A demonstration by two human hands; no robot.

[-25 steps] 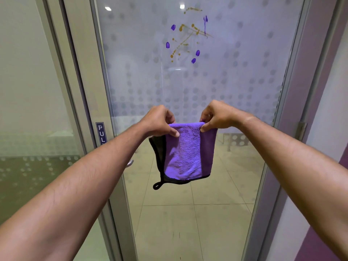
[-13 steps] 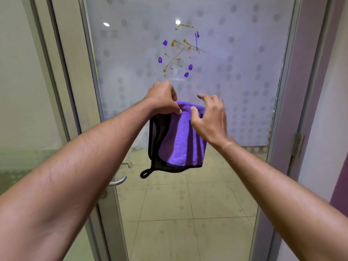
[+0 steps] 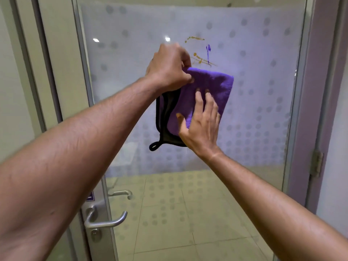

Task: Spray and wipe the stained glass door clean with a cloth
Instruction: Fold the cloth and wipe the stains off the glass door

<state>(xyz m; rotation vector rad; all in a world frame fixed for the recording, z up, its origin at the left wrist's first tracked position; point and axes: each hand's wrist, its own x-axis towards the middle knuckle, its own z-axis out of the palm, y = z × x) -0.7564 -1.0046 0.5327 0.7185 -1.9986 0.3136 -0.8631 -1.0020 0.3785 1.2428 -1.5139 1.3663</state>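
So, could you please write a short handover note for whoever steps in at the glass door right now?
Left hand pinches the top edge of the folded purple microfibre cloth, held up at the frosted glass door.
Right hand lies flat, fingers straight, on the cloth.
Yellow and purple stains show just above the cloth.
Left: wipe the stains off. No spray bottle in view.

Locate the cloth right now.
Head view, centre: the cloth hangs against the glass door, just below the stains, gripped by the left hand, right hand flat on it.
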